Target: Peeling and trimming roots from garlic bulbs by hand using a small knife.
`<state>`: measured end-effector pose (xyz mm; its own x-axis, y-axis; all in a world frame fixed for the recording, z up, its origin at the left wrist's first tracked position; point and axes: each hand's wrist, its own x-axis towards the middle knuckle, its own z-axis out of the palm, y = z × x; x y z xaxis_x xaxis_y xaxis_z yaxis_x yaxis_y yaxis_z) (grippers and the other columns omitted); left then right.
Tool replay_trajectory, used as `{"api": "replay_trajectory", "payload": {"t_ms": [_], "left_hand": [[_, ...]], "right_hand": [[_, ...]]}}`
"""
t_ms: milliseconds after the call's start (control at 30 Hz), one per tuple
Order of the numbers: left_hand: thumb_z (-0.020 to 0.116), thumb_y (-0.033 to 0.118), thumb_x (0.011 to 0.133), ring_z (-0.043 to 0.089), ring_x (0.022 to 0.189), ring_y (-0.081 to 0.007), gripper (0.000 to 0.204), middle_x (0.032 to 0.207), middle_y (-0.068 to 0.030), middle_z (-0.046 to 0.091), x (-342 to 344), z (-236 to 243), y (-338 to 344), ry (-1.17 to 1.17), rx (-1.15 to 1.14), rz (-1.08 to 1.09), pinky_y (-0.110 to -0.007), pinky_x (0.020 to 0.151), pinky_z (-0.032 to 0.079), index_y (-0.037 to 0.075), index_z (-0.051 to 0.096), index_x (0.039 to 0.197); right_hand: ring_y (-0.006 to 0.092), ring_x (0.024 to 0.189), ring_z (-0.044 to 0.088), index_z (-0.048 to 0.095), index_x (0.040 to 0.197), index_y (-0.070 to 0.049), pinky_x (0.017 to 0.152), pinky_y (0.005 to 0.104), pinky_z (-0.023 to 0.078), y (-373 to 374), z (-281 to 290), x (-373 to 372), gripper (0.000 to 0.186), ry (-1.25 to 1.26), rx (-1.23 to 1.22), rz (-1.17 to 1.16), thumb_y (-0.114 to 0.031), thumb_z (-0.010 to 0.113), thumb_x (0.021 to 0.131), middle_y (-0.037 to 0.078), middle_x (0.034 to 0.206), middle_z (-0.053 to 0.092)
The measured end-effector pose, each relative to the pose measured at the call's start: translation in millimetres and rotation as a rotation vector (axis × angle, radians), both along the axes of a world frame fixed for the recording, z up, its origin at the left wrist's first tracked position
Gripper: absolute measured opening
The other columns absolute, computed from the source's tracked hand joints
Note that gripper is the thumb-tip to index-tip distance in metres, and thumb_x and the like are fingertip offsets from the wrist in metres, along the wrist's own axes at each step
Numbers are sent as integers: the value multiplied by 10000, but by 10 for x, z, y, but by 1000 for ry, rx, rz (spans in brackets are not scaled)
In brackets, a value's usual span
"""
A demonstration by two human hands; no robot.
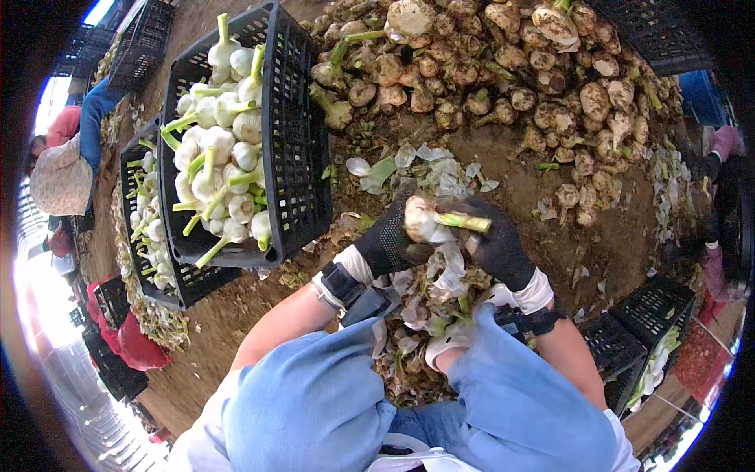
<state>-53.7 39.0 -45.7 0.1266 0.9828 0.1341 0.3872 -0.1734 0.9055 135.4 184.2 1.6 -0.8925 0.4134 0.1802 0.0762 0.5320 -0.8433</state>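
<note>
Between my two black-gloved hands is a garlic bulb with a cut green-yellow stem pointing right. My left hand wraps the bulb from the left, its fingers closed on it. My right hand is bent around the stem end; its fingertips are partly hidden and blurred, so its grip is hard to make out. A loose, pale strip of garlic skin hangs below the bulb. Peeled skins lie on the ground just beyond my hands.
A black crate of clean white garlic stands at left, with another filled crate beside it. Unpeeled, soil-covered garlic is heaped ahead. More black crates stand at lower right. Other people sit at far left and right.
</note>
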Motion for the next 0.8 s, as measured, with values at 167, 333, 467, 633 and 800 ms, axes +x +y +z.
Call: {"api": "replay_trajectory", "payload": {"t_ms": [167, 333, 467, 633, 800], "left_hand": [[525, 164, 969, 605, 874, -131, 197, 1019, -16, 607, 15, -84, -45, -1233, -523, 112, -241, 738, 502, 91, 501, 1150], [557, 252, 965, 605, 891, -149, 454, 1093, -61, 601, 132, 130, 116, -1347, -425, 439, -257, 708, 490, 94, 429, 1371], [498, 64, 977, 541, 1190, -228, 455, 1350, -122, 508, 291, 554, 6, -605, -545, 580, -362, 963, 486, 57, 394, 1420], [619, 4, 911, 572, 1124, -211, 637, 1271, -140, 560, 203, 716, -20, -274, -261, 423, -363, 963, 471, 60, 301, 1460], [682, 21, 867, 568, 1131, -221, 766, 1288, -161, 548, 239, 667, 64, -501, -537, 454, -353, 984, 461, 47, 226, 1482]], "right_hand": [[266, 1071, 628, 641, 1155, -43, 941, 392, 488, -64, 15, -40, 321, -49, -207, -117, -99, 691, 843, 137, 1152, 646], [210, 1082, 607, 587, 1207, 15, 956, 358, 467, -188, 100, -16, 342, -82, -1014, -249, -145, 655, 912, 97, 1189, 635], [284, 997, 643, 651, 1074, 13, 882, 397, 491, -332, 85, -139, 226, -93, -559, -295, -124, 632, 896, 164, 1073, 677], [297, 1020, 641, 584, 1177, -2, 930, 398, 490, -243, 121, -190, 373, -1, -467, -353, 15, 600, 805, 172, 1083, 667], [245, 1041, 633, 592, 1187, 5, 938, 360, 472, 7, 208, -108, 331, -74, -160, -222, -54, 596, 862, 137, 1078, 666]]}}
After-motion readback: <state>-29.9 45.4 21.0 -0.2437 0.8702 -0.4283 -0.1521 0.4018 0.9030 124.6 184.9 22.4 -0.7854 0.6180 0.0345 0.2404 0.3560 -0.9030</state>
